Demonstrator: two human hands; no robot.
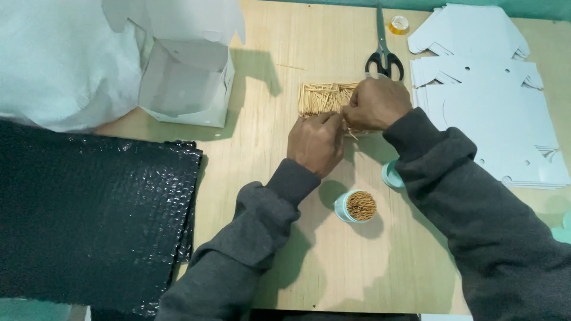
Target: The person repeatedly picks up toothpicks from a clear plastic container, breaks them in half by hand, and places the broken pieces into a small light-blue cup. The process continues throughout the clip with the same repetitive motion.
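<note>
Pinching toothpicks (321,98) (boxed, seemingly); round container (357,206) full.

Loose toothpick pile (321,98) under hands

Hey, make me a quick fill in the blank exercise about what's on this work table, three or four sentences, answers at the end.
1. Both hands, left hand and right hand, rest on a pile of ____.
2. The small round container near the left wrist is ____ of sticks.
3. The scissors have ____ handles.
4. The open white box lies to the ____ of the pile.

Answers: toothpicks; full; black; left
</note>
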